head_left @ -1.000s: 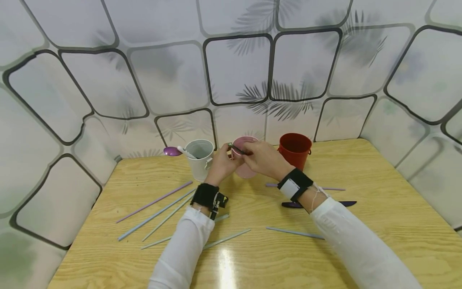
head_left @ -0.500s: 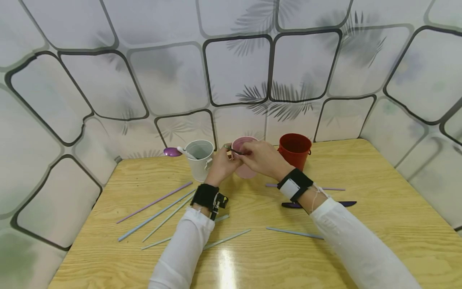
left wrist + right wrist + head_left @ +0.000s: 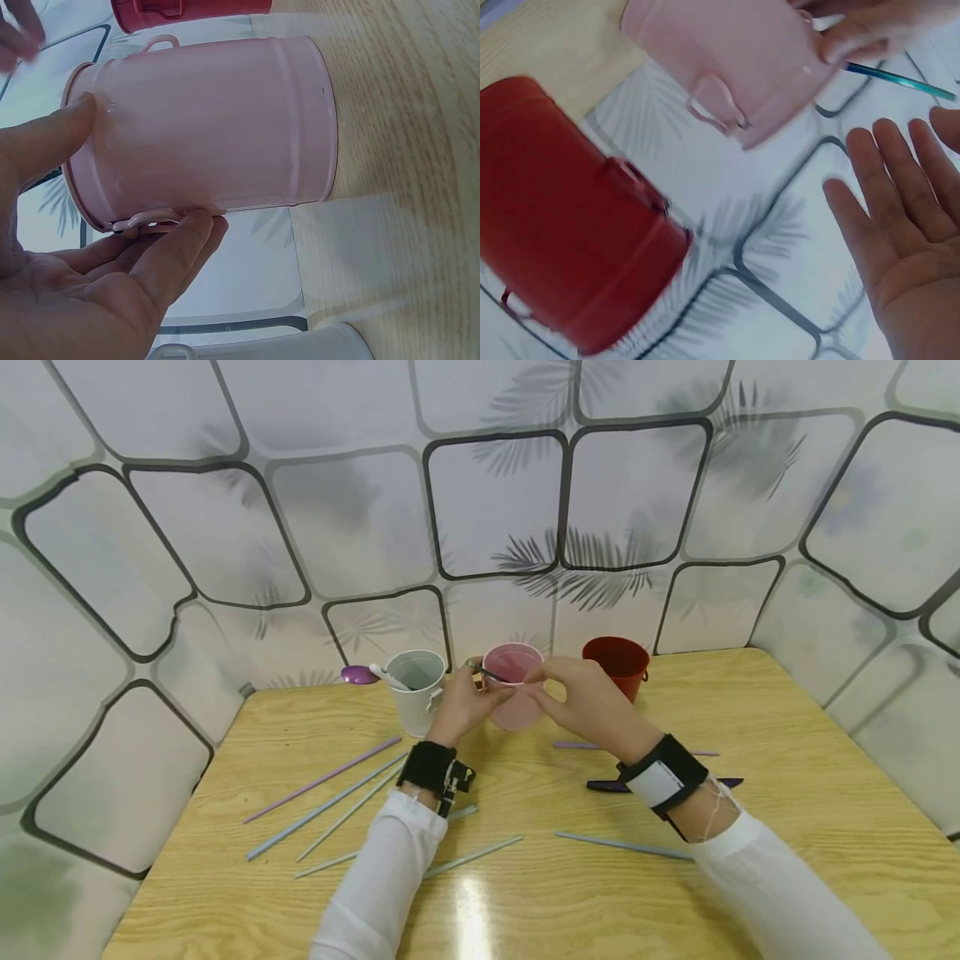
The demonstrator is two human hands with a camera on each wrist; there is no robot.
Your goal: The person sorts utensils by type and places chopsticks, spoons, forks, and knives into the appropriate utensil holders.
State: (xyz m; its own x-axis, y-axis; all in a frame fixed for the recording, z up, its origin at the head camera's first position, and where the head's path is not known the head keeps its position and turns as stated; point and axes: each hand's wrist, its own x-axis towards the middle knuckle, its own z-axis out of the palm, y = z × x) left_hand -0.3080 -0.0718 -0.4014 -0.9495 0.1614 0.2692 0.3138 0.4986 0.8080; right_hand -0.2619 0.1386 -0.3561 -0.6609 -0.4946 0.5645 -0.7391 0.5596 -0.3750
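From the left, we see a purple spoon head beside the rim of the white bucket. Next, our left hand pinches the upright pink bucket, from which a dark stick slants leftward. Our right hand, fingers loosely extended and holding nothing, hovers just beside its rim, near the red bucket.

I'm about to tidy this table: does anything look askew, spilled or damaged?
Only untidiness: coloured sticks lie loose at differing angles on the table, unlike the upright pink bucket. I see no spill or damage.
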